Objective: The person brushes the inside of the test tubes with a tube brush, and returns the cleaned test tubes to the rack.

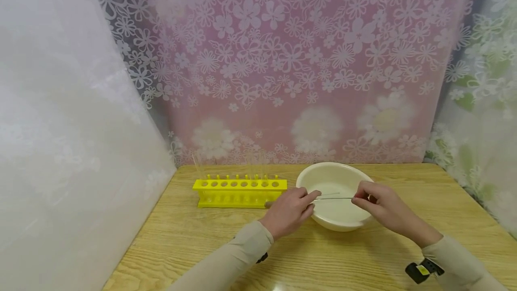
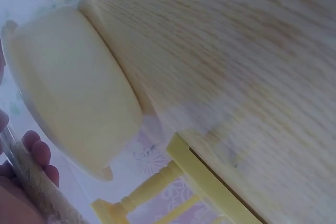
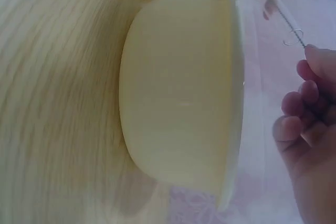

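Observation:
My left hand (image 1: 287,212) grips a clear test tube (image 2: 23,166) over the left rim of a cream basin (image 1: 337,226). Brownish bristles of a test tube brush show inside the tube. In the head view, the tube's rounded end (image 1: 268,204) pokes out left of that hand. Above the basin, my right hand (image 1: 383,205) pinches the brush's thin twisted wire (image 1: 333,198), which runs across to the left hand. A small wire loop (image 3: 294,37) shows close to the right fingertips in the right wrist view.
A yellow test tube rack (image 1: 238,185) stands left of the basin. One clear tube (image 1: 197,163) leans in its left end, and several (image 1: 262,165) stand toward its right. Floral curtains (image 1: 258,57) hang behind and beside the wooden table (image 1: 323,259).

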`<state>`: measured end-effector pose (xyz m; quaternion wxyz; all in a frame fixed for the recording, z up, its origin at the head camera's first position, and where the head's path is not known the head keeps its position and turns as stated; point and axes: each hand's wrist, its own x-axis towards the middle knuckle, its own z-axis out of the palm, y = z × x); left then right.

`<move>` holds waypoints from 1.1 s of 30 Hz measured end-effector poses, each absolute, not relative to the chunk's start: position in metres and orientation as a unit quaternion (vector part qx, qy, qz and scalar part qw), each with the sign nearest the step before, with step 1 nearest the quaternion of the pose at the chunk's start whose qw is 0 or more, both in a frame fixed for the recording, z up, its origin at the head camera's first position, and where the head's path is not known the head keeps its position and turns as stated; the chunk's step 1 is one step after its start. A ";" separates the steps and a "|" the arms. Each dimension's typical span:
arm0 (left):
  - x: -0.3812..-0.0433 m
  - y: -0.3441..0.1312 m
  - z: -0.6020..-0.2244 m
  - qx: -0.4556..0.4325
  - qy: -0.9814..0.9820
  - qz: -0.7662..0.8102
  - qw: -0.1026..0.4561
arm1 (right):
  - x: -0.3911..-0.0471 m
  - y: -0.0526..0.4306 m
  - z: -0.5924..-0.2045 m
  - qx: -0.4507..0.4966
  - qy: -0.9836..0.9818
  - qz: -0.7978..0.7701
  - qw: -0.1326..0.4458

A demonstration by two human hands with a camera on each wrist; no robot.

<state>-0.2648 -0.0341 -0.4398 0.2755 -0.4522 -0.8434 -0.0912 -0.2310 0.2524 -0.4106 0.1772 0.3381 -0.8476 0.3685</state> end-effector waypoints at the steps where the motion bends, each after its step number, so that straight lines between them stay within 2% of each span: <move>1: -0.265 -0.034 -0.440 -0.455 -0.841 -0.092 0.280 | -0.230 0.253 -0.410 0.329 -0.846 0.389 0.154; 11: -0.265 -0.032 -0.438 -0.459 -0.831 -0.072 0.305 | -0.232 0.257 -0.404 0.244 -0.778 0.574 -0.076; 14: -0.265 -0.031 -0.439 -0.455 -0.831 -0.054 0.316 | -0.232 0.256 -0.404 0.195 -0.772 0.595 -0.107; 17: -0.264 -0.030 -0.440 -0.438 -0.837 -0.045 0.324 | -0.229 0.252 -0.407 0.194 -0.800 0.565 -0.059; 23: -0.262 -0.026 -0.438 -0.374 -0.849 -0.006 0.372 | -0.225 0.243 -0.411 0.236 -0.855 0.447 0.115; 33: -0.265 -0.022 -0.441 -0.332 -0.850 0.002 0.408 | -0.224 0.235 -0.418 0.341 -0.833 0.318 0.296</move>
